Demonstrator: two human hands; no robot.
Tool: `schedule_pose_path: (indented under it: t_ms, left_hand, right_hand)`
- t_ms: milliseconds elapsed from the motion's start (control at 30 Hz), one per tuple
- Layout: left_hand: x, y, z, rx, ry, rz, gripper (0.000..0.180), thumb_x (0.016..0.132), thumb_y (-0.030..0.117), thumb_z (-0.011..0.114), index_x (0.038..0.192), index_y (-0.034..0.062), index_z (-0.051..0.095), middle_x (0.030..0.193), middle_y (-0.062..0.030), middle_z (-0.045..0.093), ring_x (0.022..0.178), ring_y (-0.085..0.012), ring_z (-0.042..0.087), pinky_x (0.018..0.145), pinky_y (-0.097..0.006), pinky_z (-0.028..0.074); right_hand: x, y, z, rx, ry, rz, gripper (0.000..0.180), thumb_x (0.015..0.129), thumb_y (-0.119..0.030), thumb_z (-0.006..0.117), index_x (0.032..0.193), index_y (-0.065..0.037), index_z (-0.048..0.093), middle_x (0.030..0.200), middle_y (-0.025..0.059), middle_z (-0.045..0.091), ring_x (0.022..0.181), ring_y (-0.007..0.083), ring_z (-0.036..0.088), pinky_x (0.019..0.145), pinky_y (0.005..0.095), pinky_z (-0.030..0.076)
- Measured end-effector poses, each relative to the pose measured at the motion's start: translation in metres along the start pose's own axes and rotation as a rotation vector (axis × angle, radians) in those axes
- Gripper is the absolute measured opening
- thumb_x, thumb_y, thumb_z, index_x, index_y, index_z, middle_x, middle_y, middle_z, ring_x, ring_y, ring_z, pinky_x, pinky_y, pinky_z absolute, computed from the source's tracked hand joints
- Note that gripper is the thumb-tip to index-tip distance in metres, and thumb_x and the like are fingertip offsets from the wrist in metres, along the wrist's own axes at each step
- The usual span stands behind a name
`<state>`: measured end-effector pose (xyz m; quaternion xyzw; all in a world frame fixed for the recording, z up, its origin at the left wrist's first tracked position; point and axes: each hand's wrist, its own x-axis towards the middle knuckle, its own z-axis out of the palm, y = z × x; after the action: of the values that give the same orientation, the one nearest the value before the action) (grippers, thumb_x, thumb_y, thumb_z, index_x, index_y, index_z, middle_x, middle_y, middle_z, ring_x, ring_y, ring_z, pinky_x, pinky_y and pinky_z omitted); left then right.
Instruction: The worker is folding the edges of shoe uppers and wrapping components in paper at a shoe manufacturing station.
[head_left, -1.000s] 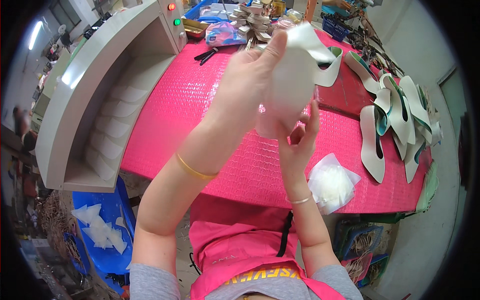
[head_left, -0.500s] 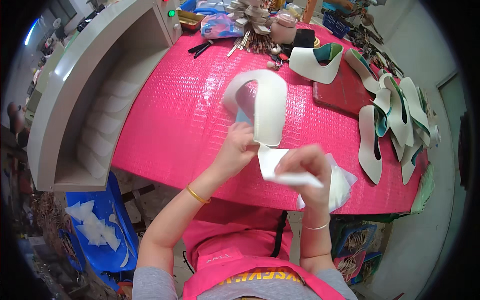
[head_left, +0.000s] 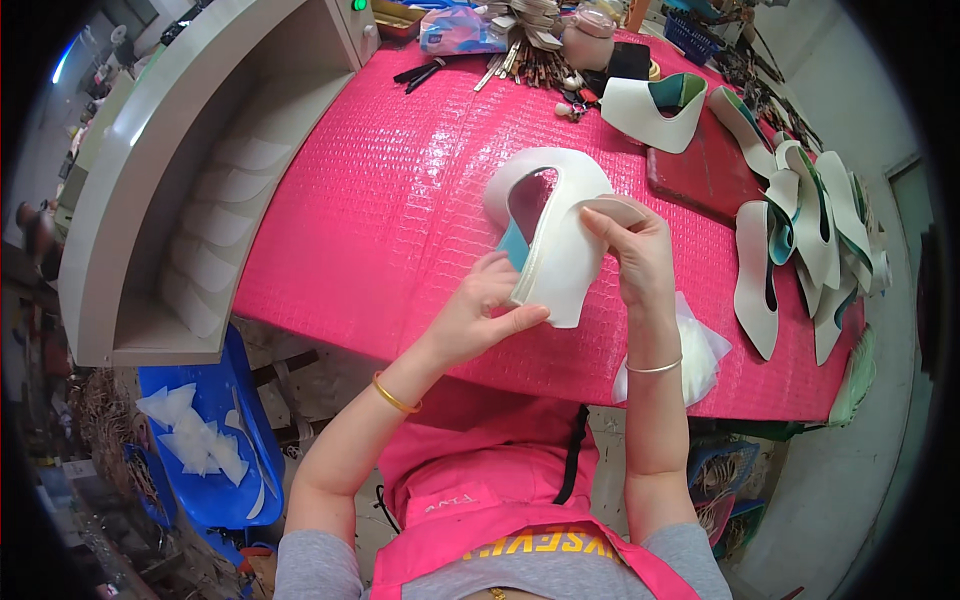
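A white shoe upper (head_left: 550, 166) with a blue-teal lining lies in front of me on the pink tabletop. My left hand (head_left: 482, 312) grips its near end, thumb on top and fingers at the underside. Against the upper's right side lies a white curved piece (head_left: 574, 285), its near end beside my left thumb. My right hand (head_left: 645, 250) pinches the far end of this piece, which bends up off the upper. How far the piece touches the upper I cannot tell.
Several white uppers (head_left: 757, 290) are heaped at the right, beside a dark red board (head_left: 690, 185). A grey machine (head_left: 190, 130) holding several white pieces stands left. A translucent packet (head_left: 700, 350) lies near my right forearm. At the back are brushes (head_left: 530, 62) and a jar (head_left: 588, 40).
My right hand has moved up and away from me, bringing the white piece from below the upper's near end to its right side. My left thumb now lies across the near end.
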<state>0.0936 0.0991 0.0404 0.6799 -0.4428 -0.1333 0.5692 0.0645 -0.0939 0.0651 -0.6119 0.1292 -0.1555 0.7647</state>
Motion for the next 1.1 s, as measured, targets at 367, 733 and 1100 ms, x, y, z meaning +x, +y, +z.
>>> schedule_pose_path:
  t_ms: [367,733,1100]
  left_hand:
    - [0.017,0.024,0.003,-0.780,0.050,-0.420,0.052,0.079,0.004,0.058,0.125,-0.0021,0.036,0.110,-0.0079,0.054,0.098,-0.0130,0.053,0.084,-0.028,0.043]
    - [-0.024,0.011,0.014,-0.451,0.198,-0.519,0.026,0.079,0.004,0.059,0.103,-0.0058,0.056,0.093,-0.0071,0.061,0.084,-0.0100,0.057,0.076,-0.025,0.046]
    - [0.002,0.018,0.007,-0.732,0.833,-0.344,0.029,0.088,0.019,0.050,0.105,-0.0044,0.051,0.092,-0.0062,0.059,0.080,-0.0099,0.055,0.072,-0.024,0.045]
  right_hand:
    - [-0.011,0.005,0.013,-0.811,0.274,-0.491,0.035,0.068,-0.015,0.071,0.094,0.000,0.053,0.090,0.0062,0.056,0.085,0.0129,0.054,0.076,0.0295,0.044]
    - [-0.004,0.020,0.025,-0.019,-0.005,-0.041,0.022,0.071,-0.009,0.069,0.088,0.002,0.060,0.076,0.0056,0.062,0.062,0.0119,0.059,0.054,0.0227,0.047]
    - [-0.006,0.015,0.038,0.310,-0.532,0.386,0.059,0.085,-0.042,0.052,0.120,0.004,0.042,0.109,0.0059,0.055,0.099,0.0149,0.053,0.083,0.0275,0.043]
